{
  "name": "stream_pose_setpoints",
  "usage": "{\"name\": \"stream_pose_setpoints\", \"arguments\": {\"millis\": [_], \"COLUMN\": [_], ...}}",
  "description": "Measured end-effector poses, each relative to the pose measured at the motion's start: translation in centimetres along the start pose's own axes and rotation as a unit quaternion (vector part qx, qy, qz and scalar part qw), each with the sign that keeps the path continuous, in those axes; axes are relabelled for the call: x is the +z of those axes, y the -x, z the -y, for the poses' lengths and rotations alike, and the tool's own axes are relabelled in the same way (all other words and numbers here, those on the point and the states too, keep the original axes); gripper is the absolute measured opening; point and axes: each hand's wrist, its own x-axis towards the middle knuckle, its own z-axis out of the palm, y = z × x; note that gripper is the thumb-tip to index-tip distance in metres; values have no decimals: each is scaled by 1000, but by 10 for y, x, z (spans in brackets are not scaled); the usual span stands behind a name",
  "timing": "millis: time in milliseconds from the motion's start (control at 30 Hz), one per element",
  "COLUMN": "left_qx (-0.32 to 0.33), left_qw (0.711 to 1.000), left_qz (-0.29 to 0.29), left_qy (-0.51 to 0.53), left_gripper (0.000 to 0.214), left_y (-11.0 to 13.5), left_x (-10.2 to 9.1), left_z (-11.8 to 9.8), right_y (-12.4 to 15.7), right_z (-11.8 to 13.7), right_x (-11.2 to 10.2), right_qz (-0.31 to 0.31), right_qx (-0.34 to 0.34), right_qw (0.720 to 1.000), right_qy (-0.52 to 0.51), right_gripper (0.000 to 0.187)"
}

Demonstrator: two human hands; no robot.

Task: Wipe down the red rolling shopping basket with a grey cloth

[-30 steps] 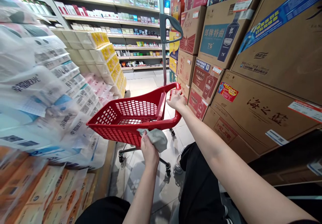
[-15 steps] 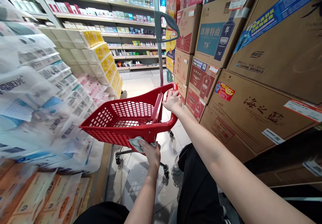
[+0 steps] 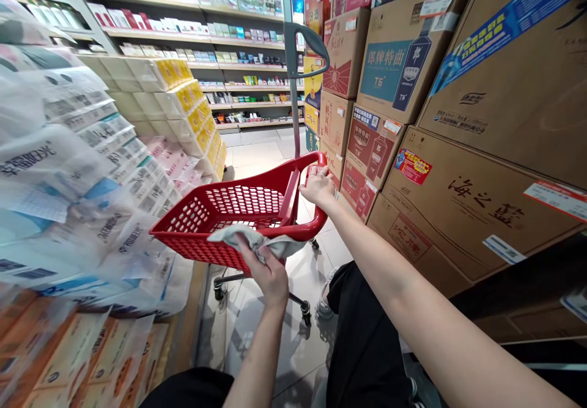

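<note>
A red plastic shopping basket cart on wheels stands in the aisle in front of me, with nothing visible inside it. My left hand grips a grey cloth that lies over the basket's near rim. My right hand holds the basket's far right rim, close to the grey pull handle pole that rises from it.
Stacked cardboard liquor cartons wall off the right side. Wrapped tissue packs are piled on the left, with orange boxes below. Shelves of small goods run along the back. The tiled floor continues ahead.
My left hand has brought the cloth up from the basket's near outer wall onto the top of the rim. My right hand stays on the far rim.
</note>
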Motion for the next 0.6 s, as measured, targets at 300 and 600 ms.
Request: {"name": "stream_pose_setpoints", "arguments": {"millis": [300,600], "left_qx": [112,126], "left_qw": [957,929], "left_qz": [220,233], "left_qy": [-153,-257], "left_gripper": [41,42], "left_y": [-97,-120], "left_x": [-38,-37], "left_z": [82,111], "right_y": [1,-7], "right_z": [-2,-1], "right_x": [-2,-3], "right_qz": [-6,-9], "right_qx": [-6,-14], "right_qw": [1000,1000], "right_qy": [-7,-4], "right_gripper": [79,76]}}
